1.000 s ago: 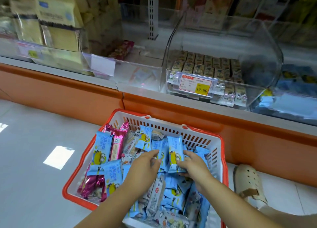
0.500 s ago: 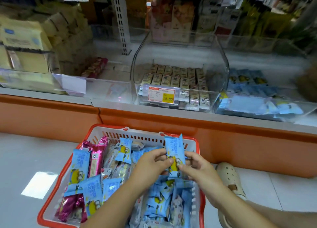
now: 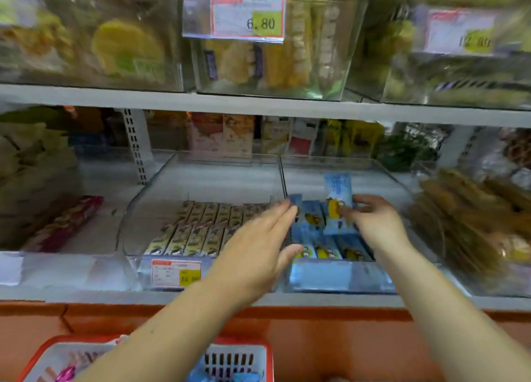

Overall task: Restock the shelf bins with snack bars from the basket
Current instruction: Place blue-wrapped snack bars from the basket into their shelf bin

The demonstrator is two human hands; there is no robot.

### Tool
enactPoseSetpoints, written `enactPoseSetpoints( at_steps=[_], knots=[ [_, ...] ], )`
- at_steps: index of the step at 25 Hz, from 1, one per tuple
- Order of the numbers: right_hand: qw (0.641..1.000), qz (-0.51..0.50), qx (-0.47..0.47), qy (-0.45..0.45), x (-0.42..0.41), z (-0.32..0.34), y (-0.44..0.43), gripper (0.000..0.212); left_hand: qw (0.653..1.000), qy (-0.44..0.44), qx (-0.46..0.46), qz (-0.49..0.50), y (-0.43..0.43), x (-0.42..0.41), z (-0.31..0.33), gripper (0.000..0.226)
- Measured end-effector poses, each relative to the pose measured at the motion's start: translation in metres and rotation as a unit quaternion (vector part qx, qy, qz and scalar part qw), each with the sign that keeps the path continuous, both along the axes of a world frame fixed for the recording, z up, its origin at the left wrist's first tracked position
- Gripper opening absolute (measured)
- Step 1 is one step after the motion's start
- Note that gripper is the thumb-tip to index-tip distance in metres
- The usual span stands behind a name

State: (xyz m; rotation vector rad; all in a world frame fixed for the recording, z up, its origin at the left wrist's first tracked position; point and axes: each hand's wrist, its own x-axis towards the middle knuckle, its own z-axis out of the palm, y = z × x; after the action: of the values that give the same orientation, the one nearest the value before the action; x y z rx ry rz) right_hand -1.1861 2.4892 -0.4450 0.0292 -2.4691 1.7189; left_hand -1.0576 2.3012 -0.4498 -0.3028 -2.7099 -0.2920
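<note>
The right hand (image 3: 373, 223) grips an upright blue snack bar (image 3: 338, 198) over the right clear shelf bin (image 3: 342, 278), already holding blue bars. The left hand (image 3: 258, 243) hovers flat, fingers spread, holding nothing. The red basket (image 3: 253, 353) sits near, below.

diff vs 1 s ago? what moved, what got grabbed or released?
Both hands rose from the basket to the shelf bin of blue bars. The right hand carried up the blue bar and holds it over that bin; the left hand is open, empty. Basket stays on the floor.
</note>
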Motion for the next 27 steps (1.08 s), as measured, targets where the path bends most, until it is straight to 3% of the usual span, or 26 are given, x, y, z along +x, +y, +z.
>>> enactPoseSetpoints(
  at_steps=[3,8,12,14,17,21,24,27],
  knots=[
    [0.996,-0.010,0.072,-0.045,-0.056,-0.011,-0.006,0.028,0.999,-0.006,-0.036,0.007,-0.008,-0.024,-0.012,0.067],
    [0.961,0.088,0.230,-0.129,-0.099,-0.025,-0.031,0.030,0.999,0.027,-0.022,0.005,-0.014,-0.029,-0.024,0.061],
    [0.948,0.087,0.284,-0.111,-0.097,-0.026,-0.035,0.037,1.000,0.014,-0.011,0.008,-0.014,-0.031,-0.024,0.063],
    [0.966,0.050,0.249,-0.046,-0.082,-0.017,-0.030,0.038,1.000,0.003,0.005,0.004,-0.013,-0.031,-0.021,0.063],
    [0.990,0.020,0.107,0.092,-0.035,0.013,-0.026,0.029,0.999,-0.002,0.046,-0.009,-0.011,-0.018,-0.009,0.062],
    [0.960,0.123,-0.026,0.250,0.053,0.043,-0.026,0.013,0.996,0.020,0.083,0.012,-0.030,0.051,-0.014,0.059],
    [0.948,0.227,-0.002,0.221,0.122,0.020,-0.039,0.014,0.988,-0.048,0.138,0.059,-0.061,0.126,-0.040,0.046],
    [0.929,0.352,0.072,0.090,0.182,-0.036,-0.079,0.012,0.962,-0.159,0.180,0.132,-0.101,0.190,-0.076,0.036]
  ],
)
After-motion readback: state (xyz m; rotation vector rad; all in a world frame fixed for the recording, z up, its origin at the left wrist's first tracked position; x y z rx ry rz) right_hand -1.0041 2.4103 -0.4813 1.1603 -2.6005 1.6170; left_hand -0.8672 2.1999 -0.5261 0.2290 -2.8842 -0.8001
